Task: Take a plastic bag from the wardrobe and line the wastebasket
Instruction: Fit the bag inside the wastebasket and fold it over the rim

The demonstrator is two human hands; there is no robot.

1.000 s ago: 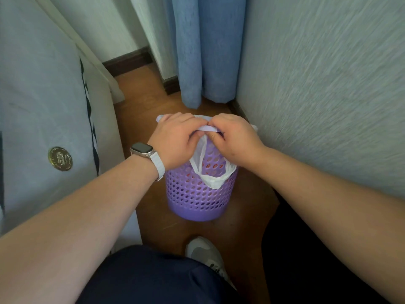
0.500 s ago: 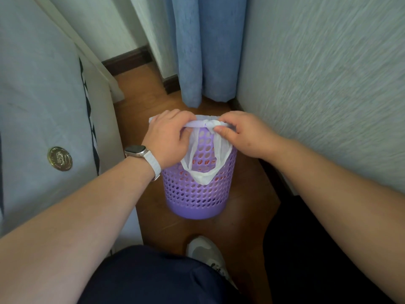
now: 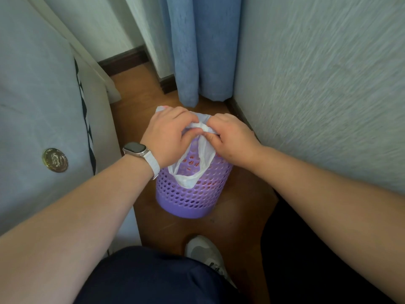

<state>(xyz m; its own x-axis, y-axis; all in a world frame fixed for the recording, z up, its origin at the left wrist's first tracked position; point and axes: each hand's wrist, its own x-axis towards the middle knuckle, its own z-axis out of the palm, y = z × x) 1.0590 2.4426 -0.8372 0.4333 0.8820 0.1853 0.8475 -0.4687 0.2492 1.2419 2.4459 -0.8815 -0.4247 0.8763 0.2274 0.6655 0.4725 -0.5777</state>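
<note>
Left hand (image 3: 169,137) and right hand (image 3: 230,139) side by side over the near rim of the basket (image 3: 192,198), knuckles up, fingertips nearly touching. Both curled and pinching the bag (image 3: 188,178) — thin white plastic bunched between them at the rim. Below the pinch, one handle loop of the bag hanging down the outside of the near wall, ending about halfway down. More bag film showing at the far left of the rim, just past the left hand's knuckles, with a speck of pink print. Inside of the basket hidden by the hands; how far the bag reaches in, impossible to tell.

Purple, perforated, upright on the wooden floor (image 3: 241,205) — in a narrow gap, with a textured wall (image 3: 317,84) close on the right and grey fabric (image 3: 32,95) close on the left. Red marks visible through the holes.

Pale-strapped watch (image 3: 134,149) on the left wrist, face up. Gold disc (image 3: 54,160) on the fabric at left, well apart from the basket. Blue curtain (image 3: 201,51) hanging to the floor just beyond the basket, dark skirting (image 3: 122,62) at the far left. At the near edge, grey shoe (image 3: 206,253) on the floor near the basket, dark trousers (image 3: 142,277) to its left.
</note>
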